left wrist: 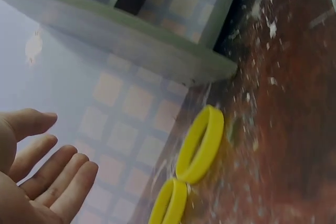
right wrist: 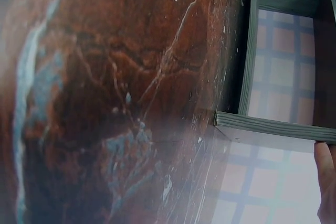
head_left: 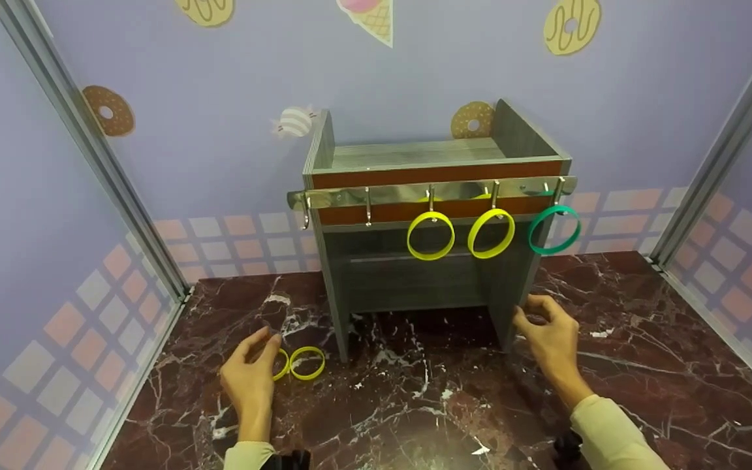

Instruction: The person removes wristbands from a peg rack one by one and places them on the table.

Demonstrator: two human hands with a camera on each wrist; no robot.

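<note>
My left hand (head_left: 250, 375) hovers above the tabletop with fingers loosely bent and nothing in them. Two yellow rings lie side by side just right of it: one ring (head_left: 307, 363) shows whole, the other (head_left: 281, 365) is partly hidden by the fingers. My right hand (head_left: 551, 336) is beside the right panel of a grey wooden shelf (head_left: 418, 287); in the right wrist view a fingertip (right wrist: 319, 148) appears to touch the panel's edge. On the shelf's metal hook rail (head_left: 392, 194) hang a yellow ring (head_left: 410, 240), another yellow ring (head_left: 472, 241) and a green ring (head_left: 531, 240).
Bare hooks, a left-end hook (head_left: 306, 215) and its neighbour (head_left: 368, 207), stand on the rail's left part. The dark red marble-patterned tabletop (head_left: 389, 418) spreads around the shelf. Patterned walls (head_left: 232, 130) with metal corner posts (head_left: 89, 143) enclose the back and sides.
</note>
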